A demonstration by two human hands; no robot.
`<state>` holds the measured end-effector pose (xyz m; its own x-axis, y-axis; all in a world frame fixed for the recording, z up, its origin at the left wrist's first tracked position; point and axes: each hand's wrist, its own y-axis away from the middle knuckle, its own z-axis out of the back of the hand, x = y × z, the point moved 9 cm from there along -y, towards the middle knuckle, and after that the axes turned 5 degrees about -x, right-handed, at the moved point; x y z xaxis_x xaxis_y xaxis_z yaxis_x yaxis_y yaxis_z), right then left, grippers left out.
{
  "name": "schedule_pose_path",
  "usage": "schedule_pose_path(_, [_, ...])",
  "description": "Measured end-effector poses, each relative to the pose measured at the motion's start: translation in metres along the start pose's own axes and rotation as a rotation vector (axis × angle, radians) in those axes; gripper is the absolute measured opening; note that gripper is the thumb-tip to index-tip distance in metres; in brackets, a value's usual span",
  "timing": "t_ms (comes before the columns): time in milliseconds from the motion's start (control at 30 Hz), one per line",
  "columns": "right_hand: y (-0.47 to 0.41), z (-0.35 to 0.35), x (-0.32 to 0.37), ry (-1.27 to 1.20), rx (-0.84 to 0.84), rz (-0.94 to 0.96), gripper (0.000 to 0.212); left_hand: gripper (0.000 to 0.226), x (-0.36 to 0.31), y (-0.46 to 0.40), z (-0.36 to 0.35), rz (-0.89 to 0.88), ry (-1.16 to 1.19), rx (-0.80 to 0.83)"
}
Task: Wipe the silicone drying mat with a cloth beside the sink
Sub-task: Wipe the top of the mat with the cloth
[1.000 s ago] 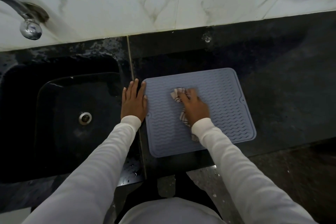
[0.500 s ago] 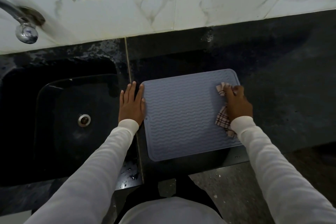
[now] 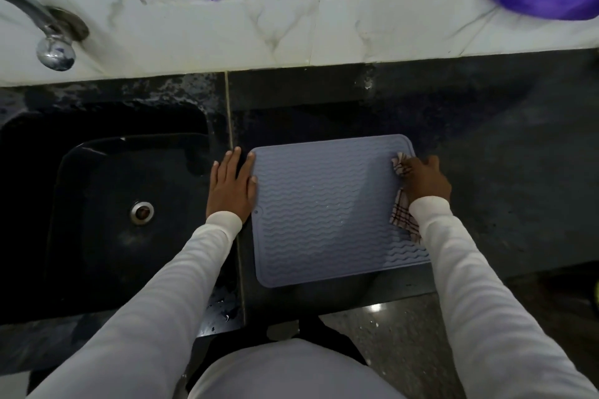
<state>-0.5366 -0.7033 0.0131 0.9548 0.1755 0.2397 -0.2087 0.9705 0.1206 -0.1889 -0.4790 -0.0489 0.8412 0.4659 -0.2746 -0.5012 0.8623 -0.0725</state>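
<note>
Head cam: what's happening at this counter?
A person is wiping a grey silicone mat on the dark countertop beside the sink. The right hand presses a checked cloth at the mat's right edge. The left hand lies flat at the left edge, steadying it.

The right hand (image 3: pixel 424 180), pressing the checked cloth (image 3: pixel 402 201), has swept across the grey silicone mat (image 3: pixel 324 210): a second ago it was left of centre on the ribbed surface, half a second ago it had reached the right side, and it now sits at the mat's far right edge, near the upper corner. More of the wavy ribbing lies uncovered, and the cloth's tail trails along the right border.
</note>
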Motion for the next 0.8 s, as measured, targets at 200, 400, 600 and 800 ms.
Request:
schedule_pose_path(200, [0.053, -0.03, 0.13, -0.052, 0.072, 0.37, 0.046, 0.056, 0.003, 0.0, -0.002, 0.004, 0.018, 0.016])
schedule_pose_path(400, [0.141, -0.095, 0.261, -0.172, 0.167, 0.56, 0.045, 0.069, 0.004, 0.0, -0.012, -0.028, -0.052, 0.073])
schedule_pose_path(600, [0.156, -0.113, 0.237, -0.064, 0.04, 0.503, 0.075, 0.07, 0.001, 0.001, -0.01, -0.062, -0.028, 0.051])
schedule_pose_path(800, [0.136, -0.099, 0.201, 0.036, 0.016, 0.5, 0.067, 0.058, 0.001, -0.001, -0.008, -0.055, -0.041, 0.018])
